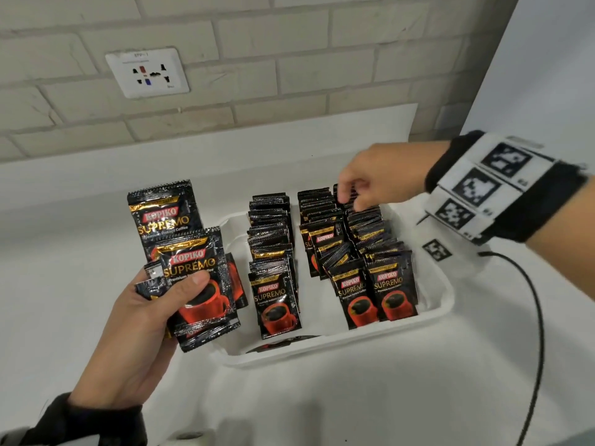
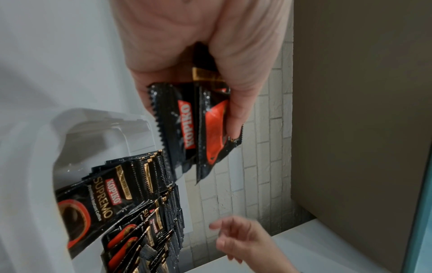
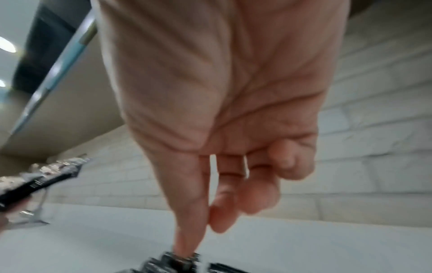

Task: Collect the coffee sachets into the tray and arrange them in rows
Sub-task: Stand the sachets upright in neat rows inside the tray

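Observation:
A white tray (image 1: 354, 339) on the counter holds black Kopiko sachets standing in three rows: left (image 1: 273, 252), middle (image 1: 325, 246), right (image 1: 376, 246). Left of the tray, my left hand (image 1: 190, 284) grips a fan of several sachets (image 1: 193, 252), thumb on the front one; the left wrist view shows the bundle (image 2: 189, 129) above the tray (image 2: 30, 157). My right hand (image 1: 352, 199) reaches over the far end of the right row. In the right wrist view its straight index finger (image 3: 194, 230) touches the sachet tops (image 3: 177, 260), and the other fingers curl loosely.
A brick wall with a white socket plate (image 1: 147, 72) rises behind the white counter (image 1: 354, 397). A black cable (image 1: 534, 304) runs down from the right wrist band (image 1: 489, 185), near a small marker tag (image 1: 436, 249) right of the tray.

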